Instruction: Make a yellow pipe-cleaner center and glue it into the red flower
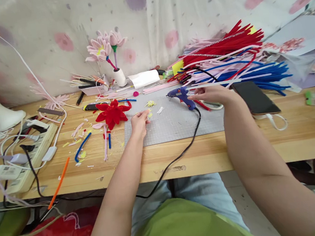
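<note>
My left hand point(140, 124) is closed in a pinch over the left part of the grey cutting mat point(176, 127), with a small yellow piece point(149, 111) at its fingertips, too tiny to make out well. Just beyond lie a bunch of short yellow bits point(150, 103) and a few white ones point(160, 110). On the right, my right hand point(210, 93) has its fingers closed at the rear of a blue hot glue gun point(182, 95). The gun's nozzle points left, and a long white glue stick point(224, 82) extends from its back. A red fuzzy flower point(112, 114) rests left of the mat.
The glue gun's black cord point(179, 155) crosses the mat and drops over the table edge. Pipe cleaners point(223, 48) are piled at the back right, near a phone point(255, 97). Pink flowers stand in a white vase point(119, 78). A power strip point(37, 155) with tangled cables lies left.
</note>
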Demonstrator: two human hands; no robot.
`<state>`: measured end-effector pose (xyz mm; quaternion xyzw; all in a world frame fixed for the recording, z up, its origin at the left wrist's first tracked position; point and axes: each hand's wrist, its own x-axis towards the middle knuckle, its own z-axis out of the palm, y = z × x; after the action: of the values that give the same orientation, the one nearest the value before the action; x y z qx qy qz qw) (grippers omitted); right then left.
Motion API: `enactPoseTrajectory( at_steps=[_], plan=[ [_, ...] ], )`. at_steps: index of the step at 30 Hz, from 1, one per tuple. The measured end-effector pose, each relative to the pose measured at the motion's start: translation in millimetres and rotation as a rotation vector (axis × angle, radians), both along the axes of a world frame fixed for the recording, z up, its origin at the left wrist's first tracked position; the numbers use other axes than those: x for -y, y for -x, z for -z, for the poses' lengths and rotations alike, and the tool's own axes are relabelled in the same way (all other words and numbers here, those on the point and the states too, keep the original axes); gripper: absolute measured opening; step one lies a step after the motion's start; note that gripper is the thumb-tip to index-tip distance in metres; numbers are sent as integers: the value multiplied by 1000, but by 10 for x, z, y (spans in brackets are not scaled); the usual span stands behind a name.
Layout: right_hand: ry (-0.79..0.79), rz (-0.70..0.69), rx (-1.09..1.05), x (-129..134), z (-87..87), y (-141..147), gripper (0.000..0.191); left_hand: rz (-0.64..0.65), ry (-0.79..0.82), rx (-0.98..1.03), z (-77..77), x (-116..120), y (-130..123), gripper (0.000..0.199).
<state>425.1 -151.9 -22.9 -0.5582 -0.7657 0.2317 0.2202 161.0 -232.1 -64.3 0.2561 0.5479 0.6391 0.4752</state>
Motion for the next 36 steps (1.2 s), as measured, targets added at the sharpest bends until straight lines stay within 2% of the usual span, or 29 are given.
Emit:
enactPoseTrajectory(
  at_steps=[2,4,9,11,14,15,17,23,29,36],
  plan=[
    [-64,29,-5,-28,102,124,41,-24,-16,-60,32,-18,0,20],
    [-60,22,-47,-49,226,306,40,-53,-29,-120,62,-28,7,18],
    [-2,239,-178,-83,474,563,42,-108,-22,-199,103,-26,44,15],
    [50,191,-340,-34,466,573,41,-120,-16,-200,108,-29,53,14],
    [187,-64,-577,131,355,594,39,-145,-11,-177,111,-45,60,12],
    [230,-143,-588,196,313,614,40,-154,-7,-165,110,-50,61,11],
    [282,-211,-528,308,250,670,40,-171,1,-140,108,-55,62,11],
    [262,-166,-390,414,224,810,41,-190,1,-107,108,-44,68,10],
    [238,-181,-361,416,228,829,43,-173,-9,-121,128,-49,74,11],
    [238,-213,-409,373,333,862,43,-160,2,-137,135,-51,76,11]
  ],
)
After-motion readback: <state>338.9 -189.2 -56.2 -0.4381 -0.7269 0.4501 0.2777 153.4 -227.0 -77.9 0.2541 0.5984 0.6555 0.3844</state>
